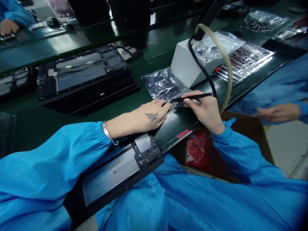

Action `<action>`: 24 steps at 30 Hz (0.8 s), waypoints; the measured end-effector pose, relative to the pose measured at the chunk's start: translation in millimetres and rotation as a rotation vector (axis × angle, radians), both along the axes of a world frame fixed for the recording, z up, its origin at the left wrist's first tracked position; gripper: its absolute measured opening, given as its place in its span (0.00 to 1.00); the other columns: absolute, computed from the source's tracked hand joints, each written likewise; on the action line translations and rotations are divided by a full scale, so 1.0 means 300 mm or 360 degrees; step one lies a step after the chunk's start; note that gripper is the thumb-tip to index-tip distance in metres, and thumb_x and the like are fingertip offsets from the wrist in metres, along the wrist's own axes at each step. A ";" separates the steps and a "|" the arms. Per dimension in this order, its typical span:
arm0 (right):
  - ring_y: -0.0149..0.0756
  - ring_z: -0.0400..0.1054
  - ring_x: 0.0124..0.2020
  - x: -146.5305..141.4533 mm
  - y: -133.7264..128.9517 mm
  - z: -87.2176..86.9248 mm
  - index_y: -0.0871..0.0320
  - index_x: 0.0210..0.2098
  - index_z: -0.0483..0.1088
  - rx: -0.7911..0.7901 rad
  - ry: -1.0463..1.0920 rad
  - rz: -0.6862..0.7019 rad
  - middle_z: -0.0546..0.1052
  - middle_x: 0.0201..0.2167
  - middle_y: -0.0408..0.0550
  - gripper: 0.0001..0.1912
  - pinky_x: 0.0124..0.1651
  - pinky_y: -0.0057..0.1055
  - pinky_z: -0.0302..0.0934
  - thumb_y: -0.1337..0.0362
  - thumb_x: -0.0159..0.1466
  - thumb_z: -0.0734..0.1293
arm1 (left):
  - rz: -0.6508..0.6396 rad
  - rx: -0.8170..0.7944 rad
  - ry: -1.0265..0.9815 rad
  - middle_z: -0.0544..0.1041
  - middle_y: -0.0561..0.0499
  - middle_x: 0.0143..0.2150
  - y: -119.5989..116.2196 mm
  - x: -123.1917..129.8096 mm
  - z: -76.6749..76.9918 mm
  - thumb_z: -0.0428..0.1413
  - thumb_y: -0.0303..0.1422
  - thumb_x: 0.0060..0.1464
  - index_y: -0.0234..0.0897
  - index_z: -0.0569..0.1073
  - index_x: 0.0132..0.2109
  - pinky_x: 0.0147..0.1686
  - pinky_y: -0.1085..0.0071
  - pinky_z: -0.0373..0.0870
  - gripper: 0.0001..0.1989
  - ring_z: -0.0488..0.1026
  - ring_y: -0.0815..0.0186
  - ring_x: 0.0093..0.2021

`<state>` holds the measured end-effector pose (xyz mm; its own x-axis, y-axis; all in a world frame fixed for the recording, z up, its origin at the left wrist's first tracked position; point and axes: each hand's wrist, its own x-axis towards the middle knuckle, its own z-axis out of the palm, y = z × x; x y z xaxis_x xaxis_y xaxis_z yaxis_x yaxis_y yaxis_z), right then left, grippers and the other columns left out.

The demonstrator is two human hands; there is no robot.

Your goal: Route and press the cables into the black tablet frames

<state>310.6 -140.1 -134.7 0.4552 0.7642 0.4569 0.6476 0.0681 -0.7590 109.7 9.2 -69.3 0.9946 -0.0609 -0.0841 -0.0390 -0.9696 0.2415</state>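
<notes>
My right hand (pixel 204 107) grips slim black tweezers (pixel 201 96), their tip pointing left at small dark and silvery parts (pixel 176 103) by the mouth of a clear plastic bag (pixel 160 84). My left hand (pixel 150 116) reaches in from the left, its bent fingers closed at the near edge of that bag; its thumb is mostly tucked under. Below my left wrist, an opened device housing (pixel 146 160) with a large silver battery (pixel 113 175) leans tilted at the bench edge, over my lap. My left sleeve hides part of it.
Stacked device housings (pixel 84 75) lie at the left on the green bench (pixel 154 57). A white box (pixel 185 61) with a red-lit switch, a pale hose (pixel 228 61) and trays of parts (pixel 250 59) stand right. Below is a cardboard box (pixel 250 134) holding a red bag (pixel 198 149). Another person's hand (pixel 280 112) is at right.
</notes>
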 end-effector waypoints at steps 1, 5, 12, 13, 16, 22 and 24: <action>0.37 0.78 0.36 0.000 0.003 -0.001 0.56 0.43 0.79 0.0015 0.0018 0.0006 0.81 0.43 0.48 0.14 0.40 0.35 0.78 0.52 0.69 0.70 | 0.0013 0.0010 0.0008 0.66 0.35 0.67 0.002 0.000 0.001 0.43 0.33 0.72 0.32 0.64 0.64 0.64 0.57 0.68 0.19 0.67 0.53 0.65; 0.37 0.78 0.38 -0.019 -0.018 -0.002 0.53 0.42 0.79 0.0292 0.0277 -0.0020 0.80 0.41 0.45 0.12 0.42 0.35 0.79 0.52 0.67 0.72 | -0.0043 0.0003 0.0051 0.67 0.36 0.66 0.021 0.004 0.012 0.42 0.32 0.72 0.32 0.62 0.67 0.61 0.60 0.70 0.21 0.70 0.56 0.62; 0.42 0.79 0.38 -0.068 -0.326 0.023 0.50 0.42 0.77 0.0705 0.0344 -0.0377 0.79 0.39 0.48 0.14 0.38 0.41 0.80 0.48 0.70 0.68 | -0.0254 0.0112 -0.0214 0.73 0.37 0.61 -0.113 0.224 0.104 0.45 0.21 0.60 0.32 0.75 0.53 0.59 0.54 0.72 0.20 0.73 0.52 0.60; 0.43 0.79 0.39 -0.067 -0.382 0.019 0.50 0.42 0.77 0.0734 0.0193 -0.0477 0.79 0.40 0.49 0.13 0.40 0.43 0.80 0.49 0.70 0.68 | -0.0273 -0.0077 -0.0204 0.76 0.40 0.56 -0.167 0.285 0.103 0.45 0.21 0.61 0.33 0.75 0.51 0.58 0.56 0.73 0.18 0.75 0.55 0.56; 0.48 0.78 0.43 -0.031 -0.517 -0.014 0.50 0.39 0.79 0.0972 -0.0218 -0.0887 0.81 0.39 0.50 0.10 0.50 0.50 0.76 0.51 0.65 0.73 | -0.0172 -0.0898 0.0053 0.79 0.43 0.56 -0.363 0.469 0.066 0.45 0.26 0.67 0.34 0.72 0.56 0.58 0.64 0.75 0.16 0.78 0.64 0.54; 0.39 0.77 0.43 0.132 -0.597 -0.061 0.53 0.39 0.77 0.1695 0.0805 -0.1103 0.77 0.36 0.46 0.11 0.49 0.39 0.75 0.54 0.63 0.75 | -0.0003 -0.1856 0.0362 0.60 0.48 0.75 -0.683 0.706 -0.008 0.31 0.35 0.75 0.34 0.49 0.75 0.65 0.73 0.70 0.26 0.66 0.71 0.70; 0.35 0.77 0.46 0.170 -0.594 -0.059 0.54 0.41 0.76 0.1732 0.1045 -0.0963 0.77 0.35 0.44 0.13 0.53 0.35 0.74 0.51 0.68 0.71 | 0.0028 -0.1990 0.0355 0.60 0.54 0.75 -0.728 0.732 -0.006 0.30 0.35 0.74 0.38 0.47 0.76 0.67 0.73 0.67 0.28 0.64 0.72 0.71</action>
<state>361.5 -318.2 -152.2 0.9399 -0.2175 0.2632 0.3406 0.6511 -0.6783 329.3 -209.3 -71.1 0.9677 -0.2065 -0.1444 0.1311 -0.0766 0.9884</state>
